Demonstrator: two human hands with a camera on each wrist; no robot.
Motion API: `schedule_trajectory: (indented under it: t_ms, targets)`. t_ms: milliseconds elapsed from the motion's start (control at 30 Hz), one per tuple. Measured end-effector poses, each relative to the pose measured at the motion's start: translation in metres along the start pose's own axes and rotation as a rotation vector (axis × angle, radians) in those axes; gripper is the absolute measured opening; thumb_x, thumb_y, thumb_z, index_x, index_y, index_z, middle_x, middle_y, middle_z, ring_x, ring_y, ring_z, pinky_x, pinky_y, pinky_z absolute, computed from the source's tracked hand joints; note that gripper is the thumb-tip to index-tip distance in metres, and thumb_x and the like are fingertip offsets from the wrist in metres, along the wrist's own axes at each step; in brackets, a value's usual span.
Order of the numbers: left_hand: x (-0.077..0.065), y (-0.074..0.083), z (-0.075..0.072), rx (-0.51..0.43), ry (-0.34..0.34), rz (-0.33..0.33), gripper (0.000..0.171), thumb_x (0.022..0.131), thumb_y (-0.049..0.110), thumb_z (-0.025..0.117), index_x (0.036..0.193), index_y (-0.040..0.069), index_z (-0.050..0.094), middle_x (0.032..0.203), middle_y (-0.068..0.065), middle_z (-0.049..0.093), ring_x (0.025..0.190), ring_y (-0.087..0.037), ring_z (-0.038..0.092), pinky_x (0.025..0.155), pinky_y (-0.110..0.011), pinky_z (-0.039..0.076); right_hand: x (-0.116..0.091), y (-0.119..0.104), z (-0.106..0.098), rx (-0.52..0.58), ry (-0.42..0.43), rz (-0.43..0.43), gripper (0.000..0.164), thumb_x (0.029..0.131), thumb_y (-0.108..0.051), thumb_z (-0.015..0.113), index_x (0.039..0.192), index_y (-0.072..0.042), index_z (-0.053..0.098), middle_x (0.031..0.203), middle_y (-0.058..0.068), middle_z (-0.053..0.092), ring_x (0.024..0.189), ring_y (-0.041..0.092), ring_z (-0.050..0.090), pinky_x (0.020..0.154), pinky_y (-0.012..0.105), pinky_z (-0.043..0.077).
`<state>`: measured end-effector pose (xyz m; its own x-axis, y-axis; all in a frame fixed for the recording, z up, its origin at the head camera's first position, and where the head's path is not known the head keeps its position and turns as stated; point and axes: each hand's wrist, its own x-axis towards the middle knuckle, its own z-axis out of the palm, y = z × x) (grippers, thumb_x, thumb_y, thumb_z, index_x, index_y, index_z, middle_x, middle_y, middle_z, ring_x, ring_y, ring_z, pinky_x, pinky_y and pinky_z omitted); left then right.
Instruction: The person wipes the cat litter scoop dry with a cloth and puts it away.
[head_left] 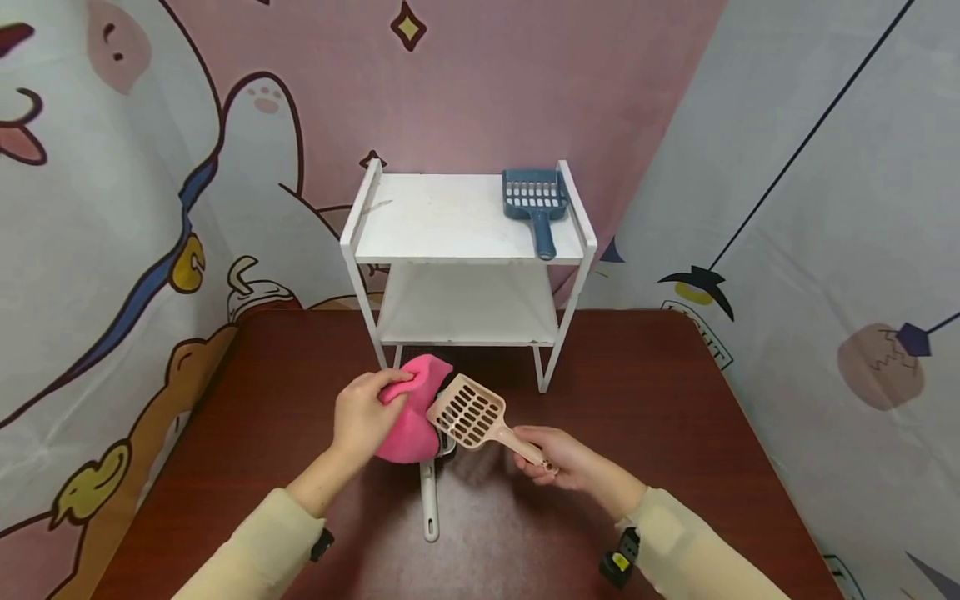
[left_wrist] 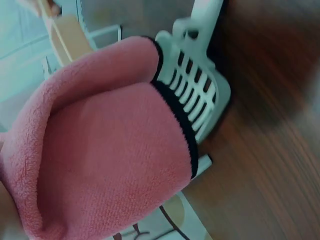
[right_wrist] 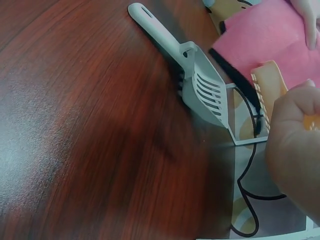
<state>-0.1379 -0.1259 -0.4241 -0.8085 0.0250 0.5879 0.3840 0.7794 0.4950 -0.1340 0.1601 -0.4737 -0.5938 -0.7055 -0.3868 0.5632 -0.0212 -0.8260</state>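
Observation:
My left hand point(head_left: 363, 414) pinches a pink cloth point(head_left: 408, 427) with a black edge, bunched at the top and hanging down. The handle of a beige litter scoop point(head_left: 471, 410) is in my right hand point(head_left: 557, 457), its slotted head tilted toward the cloth and overlapping the cloth's edge in the head view. Beneath both, a pale grey-white litter scoop point(right_wrist: 204, 92) lies on the table with its handle toward me. The cloth hides much of that scoop's head in the head view; its slots show in the left wrist view.
A white two-tier shelf point(head_left: 442, 218) stands at the back of the dark red-brown table point(head_left: 637, 400). On its top tier, at the right, lies a blue litter scoop point(head_left: 536, 196). Printed cartoon fabric point(head_left: 525, 83) hangs behind and along both sides.

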Motion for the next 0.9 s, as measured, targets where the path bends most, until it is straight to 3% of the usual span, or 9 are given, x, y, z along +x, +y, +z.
schedule_trajectory:
  t_ms: [233,433,567,733,900]
  targets:
    - [-0.009,0.014,0.021,-0.056,-0.245,0.115,0.016,0.071,0.012,0.078,0.084,0.019,0.072,0.076,0.003,0.07,0.065,-0.009,0.057,0.06,-0.023,0.045,0.004,-0.003,0.004,-0.014,-0.021,-0.015,0.024,0.102,-0.025,0.024,0.099,-0.008,0.042,0.064,-0.01,0.053,0.042,-0.003,0.035,0.039,0.011,0.028]
    - [-0.013,0.017,0.027,-0.058,-0.467,0.2,0.016,0.072,0.016,0.076,0.085,0.022,0.07,0.082,0.007,0.071,0.071,-0.011,0.061,0.065,-0.024,0.048,0.005,-0.008,0.006,-0.04,-0.061,-0.058,0.024,0.101,-0.027,0.029,0.095,-0.01,0.044,0.065,-0.011,0.052,0.044,-0.005,0.035,0.041,0.01,0.029]
    - [-0.012,0.019,0.027,-0.015,-0.53,0.217,0.015,0.073,0.017,0.075,0.086,0.023,0.07,0.078,0.008,0.07,0.068,-0.009,0.058,0.061,-0.022,0.045,0.006,-0.01,0.008,-0.034,-0.074,-0.052,0.021,0.1,-0.029,0.034,0.097,-0.011,0.044,0.066,-0.011,0.052,0.045,-0.004,0.035,0.042,0.01,0.028]
    - [-0.006,0.022,0.027,0.069,-0.581,0.314,0.015,0.073,0.017,0.075,0.084,0.025,0.07,0.076,0.009,0.069,0.072,-0.01,0.06,0.061,-0.025,0.046,0.006,-0.011,0.011,-0.022,-0.029,-0.033,0.021,0.101,-0.024,0.03,0.1,-0.008,0.043,0.066,-0.008,0.049,0.045,-0.002,0.031,0.04,0.01,0.026]
    - [-0.001,0.022,0.026,0.113,-0.643,0.371,0.013,0.074,0.016,0.075,0.084,0.024,0.071,0.078,0.01,0.07,0.073,-0.012,0.061,0.061,-0.026,0.047,0.005,-0.012,0.011,-0.024,-0.052,-0.034,0.021,0.102,-0.02,0.028,0.099,-0.007,0.044,0.067,-0.008,0.049,0.044,-0.002,0.03,0.039,0.01,0.026]
